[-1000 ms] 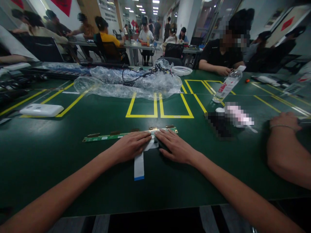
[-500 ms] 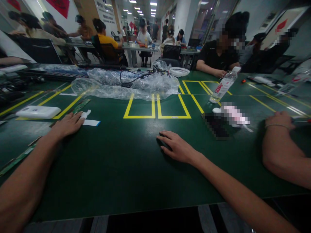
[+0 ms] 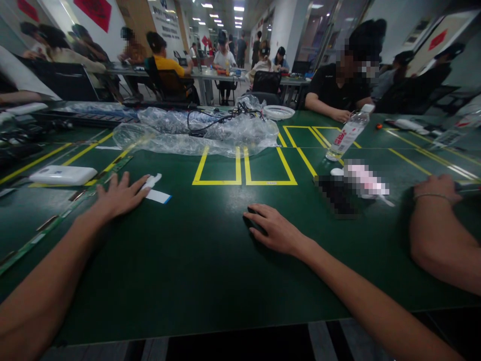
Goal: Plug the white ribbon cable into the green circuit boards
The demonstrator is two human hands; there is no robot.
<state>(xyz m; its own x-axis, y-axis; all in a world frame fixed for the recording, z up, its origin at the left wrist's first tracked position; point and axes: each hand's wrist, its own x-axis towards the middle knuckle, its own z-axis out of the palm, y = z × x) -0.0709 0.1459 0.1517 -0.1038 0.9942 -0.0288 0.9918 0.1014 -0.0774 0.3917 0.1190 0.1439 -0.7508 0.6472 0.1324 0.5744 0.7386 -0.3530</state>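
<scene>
My left hand (image 3: 122,194) lies on the green table with its fingers spread. Its fingertips touch a white flat ribbon cable (image 3: 158,196) with a blue end. Beside that hand and its wrist runs a long, narrow green circuit board (image 3: 47,231), partly hidden behind the hand. My right hand (image 3: 276,228) rests on the table with fingers stretched out to the left, apart from any object.
Crumpled clear plastic wrap (image 3: 210,133) with black cables lies at the back. A white plastic case (image 3: 63,174) sits at left. At right stand a water bottle (image 3: 349,133) and a dark pixelated item (image 3: 336,195); another person's arm (image 3: 438,225) rests there.
My left hand has shifted right and slightly nearer, its fingers spreading wider, and the ribbon cable has slid along with it. More of the circuit board shows. My right hand stays put.
</scene>
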